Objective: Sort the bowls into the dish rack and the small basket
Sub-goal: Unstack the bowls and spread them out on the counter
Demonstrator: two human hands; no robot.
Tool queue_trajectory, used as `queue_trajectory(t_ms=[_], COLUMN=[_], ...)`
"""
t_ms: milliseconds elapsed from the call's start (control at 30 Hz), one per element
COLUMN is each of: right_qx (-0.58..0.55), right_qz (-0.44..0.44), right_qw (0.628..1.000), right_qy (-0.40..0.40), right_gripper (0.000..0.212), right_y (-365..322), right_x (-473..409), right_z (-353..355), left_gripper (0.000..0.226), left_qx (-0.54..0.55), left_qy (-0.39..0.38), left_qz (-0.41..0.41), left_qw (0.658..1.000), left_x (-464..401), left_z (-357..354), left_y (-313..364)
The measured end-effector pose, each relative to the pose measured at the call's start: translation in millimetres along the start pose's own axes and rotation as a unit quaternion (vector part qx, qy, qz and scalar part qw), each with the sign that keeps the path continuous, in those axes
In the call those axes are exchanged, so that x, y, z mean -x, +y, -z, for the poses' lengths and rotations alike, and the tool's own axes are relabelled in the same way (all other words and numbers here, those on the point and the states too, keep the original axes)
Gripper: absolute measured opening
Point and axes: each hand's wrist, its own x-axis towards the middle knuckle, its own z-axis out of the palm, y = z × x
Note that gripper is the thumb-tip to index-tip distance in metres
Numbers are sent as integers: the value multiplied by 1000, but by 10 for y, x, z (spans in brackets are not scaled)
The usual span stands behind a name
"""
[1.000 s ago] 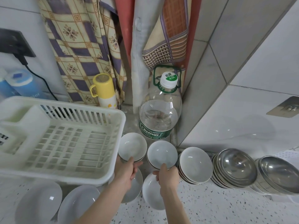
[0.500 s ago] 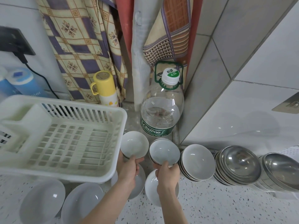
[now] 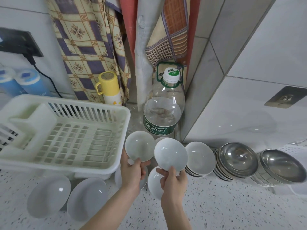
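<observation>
Two small bowls are coming up off the counter (image 3: 216,205) | your left hand (image 3: 132,171) is pinching one (image 3: 140,146), right hand (image 3: 173,179) the other (image 3: 170,154) | both hanging just beside the bare dish rack (image 3: 106,165), racking not yet done.

Right hand (image 3: 172,177) has lifted its small bowl (image 3: 170,154) (rim pinched); left bowl (image 3: 139,146) raised slightly.

The dish rack (image 3: 66,136) sits at the left of the counter (image 3: 232,209). The water bottle (image 3: 163,110) stands behind the ceramic bowls (image 3: 200,157). Right of these, two metal bowl stacks (image 3: 237,161) lean, apparently against the wall (image 3: 249,113).
</observation>
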Motion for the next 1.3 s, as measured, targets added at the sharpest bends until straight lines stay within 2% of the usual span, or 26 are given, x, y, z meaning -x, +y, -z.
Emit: queue_trajectory(t_ms=[267, 533, 800, 1100, 1300], right_qx=[-70, -137, -91, -46, -16], right_qz=[32, 48, -3, -39, -61], right_qw=[997, 989, 996, 997, 998], right_qy=[3, 22, 18, 53, 31], right_gripper=[25, 25, 30, 38, 37], right_y=[31, 336, 834, 1075, 1179], right_x=[349, 793, 1156, 1164, 1156], right_z=[264, 505, 660, 922, 1016], left_gripper=[71, 65, 71, 68, 74], left_qx=[-14, -54, -64, -79, -110], left_qy=[-54, -89, -75, -112, -121], left_qz=[-42, -12, 21, 51, 75], left_qw=[998, 994, 995, 989, 984], left_x=[413, 895, 1180, 1240, 1156], left_z=[99, 781, 1420, 1667, 1727], left_y=[22, -220, -405, -540, -614])
